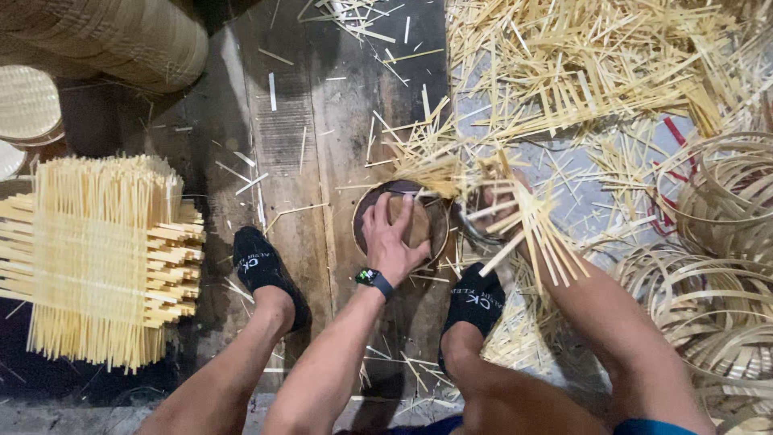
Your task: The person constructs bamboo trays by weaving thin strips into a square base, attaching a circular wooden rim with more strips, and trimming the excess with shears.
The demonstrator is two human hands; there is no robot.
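Note:
My left hand (393, 238), with a black watch (374, 279) on the wrist, presses down with curled fingers on a tan round woven piece (419, 221) set in a dark round hoop (360, 211) on the floor between my feet. Loose bamboo strip ends (527, 225) fan out from its right and top edges. My right hand (501, 200) sits just right of the hoop, mostly hidden by those strips. A dark curved metal tool (473, 232) lies by it; whether the hand grips the tool cannot be seen.
A stack of square woven bamboo mats (101, 258) stands at the left. Round woven lids (28, 101) and a large basket (121, 36) are at the top left. Coiled bamboo hoops (717, 242) pile at the right, with heaps of cut strips (580, 64) above. My feet wear black socks (258, 266).

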